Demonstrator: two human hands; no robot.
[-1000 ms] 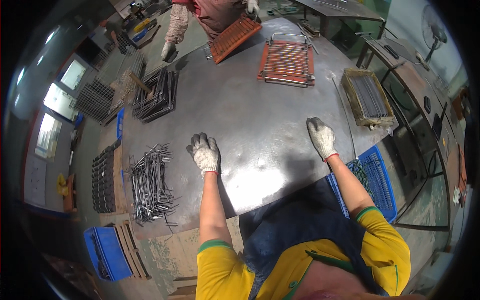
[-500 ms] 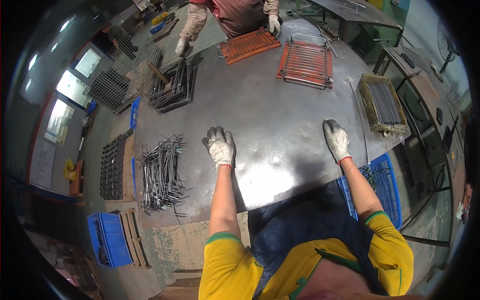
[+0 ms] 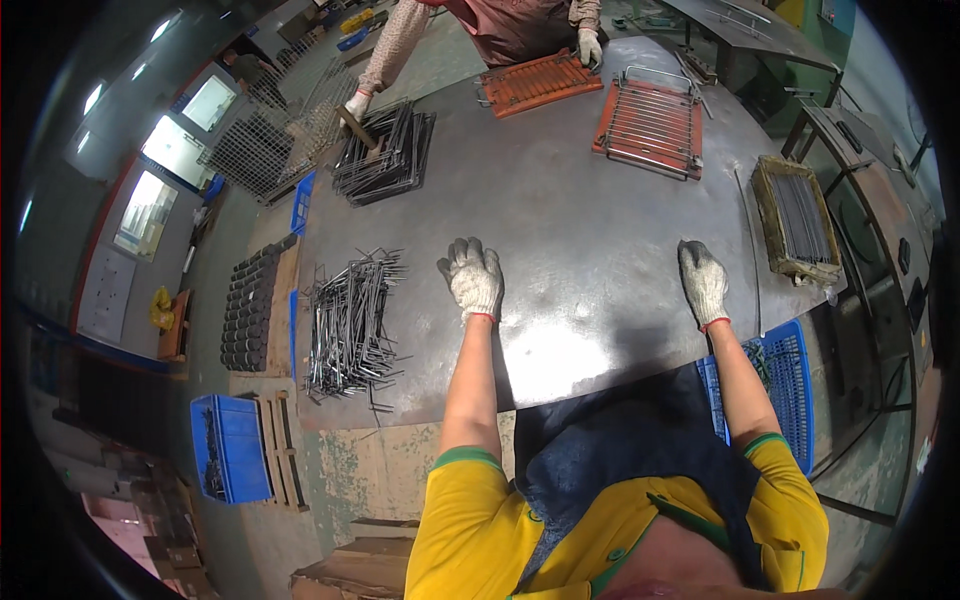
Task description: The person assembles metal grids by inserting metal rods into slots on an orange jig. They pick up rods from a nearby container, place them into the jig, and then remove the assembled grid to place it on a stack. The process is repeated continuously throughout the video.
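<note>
My left hand (image 3: 473, 278), in a grey-and-white work glove with a red cuff, lies on the metal table (image 3: 570, 220) with its fingers spread. My right hand (image 3: 704, 284), gloved alike, rests on the tabletop farther right, fingers close together and stretched forward. Neither hand holds anything. Nearest to my left hand is a loose pile of bent metal wire pieces (image 3: 352, 325). Right of my right hand, a worn yellowish crate (image 3: 765, 215) holds dark thin rods. A long thin rod (image 3: 748, 245) lies between that hand and the crate.
Across the table, a person's gloved hand (image 3: 357, 106) is at a wooden handle (image 3: 356, 128) among dark wire frames (image 3: 400, 165); their other hand (image 3: 589, 48) touches an orange-red fixture (image 3: 540, 84). A second fixture (image 3: 652, 125) carries a wire rack. Blue crates (image 3: 232, 448) stand below.
The view has shifted, so the scene sits farther right. The other person's hand has reached the wooden handle by the wire frames. My hands stay on the table.
</note>
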